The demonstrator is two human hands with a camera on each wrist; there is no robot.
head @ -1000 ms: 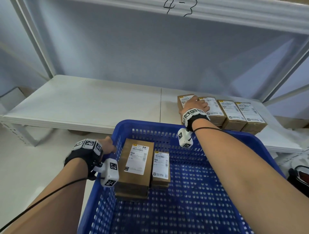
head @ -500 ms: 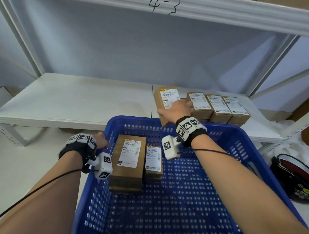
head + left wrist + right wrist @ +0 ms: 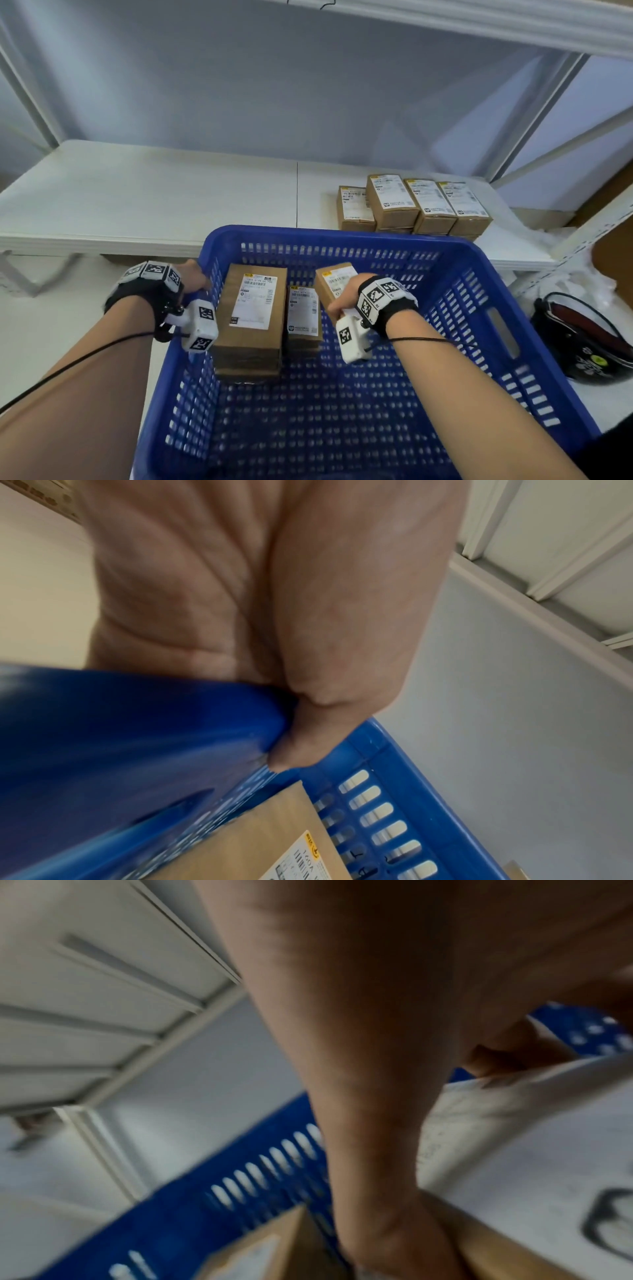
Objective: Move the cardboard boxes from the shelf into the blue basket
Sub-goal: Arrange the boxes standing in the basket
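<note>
My right hand (image 3: 342, 298) grips a small labelled cardboard box (image 3: 334, 282) inside the blue basket (image 3: 462, 274), just right of the boxes lying there. A stack of large boxes (image 3: 251, 308) and a stack of small ones (image 3: 303, 315) sit at the basket's far left. My left hand (image 3: 193, 277) grips the basket's left rim (image 3: 171, 723), thumb hooked over the edge. Several more boxes (image 3: 411, 205) stand in a row on the white shelf (image 3: 154, 192) behind the basket. The right wrist view is blurred; the thumb lies on the held box's label (image 3: 514, 1137).
An upper shelf board (image 3: 479, 20) hangs overhead. Slanted white frame posts (image 3: 534, 113) rise at the right. A black and red object (image 3: 582, 335) with cords lies on the white surface right of the basket. The left half of the shelf is bare.
My right hand lifted the leftmost box off the shelf row and brought it back and down into the basket. The left hand stayed on the rim.
</note>
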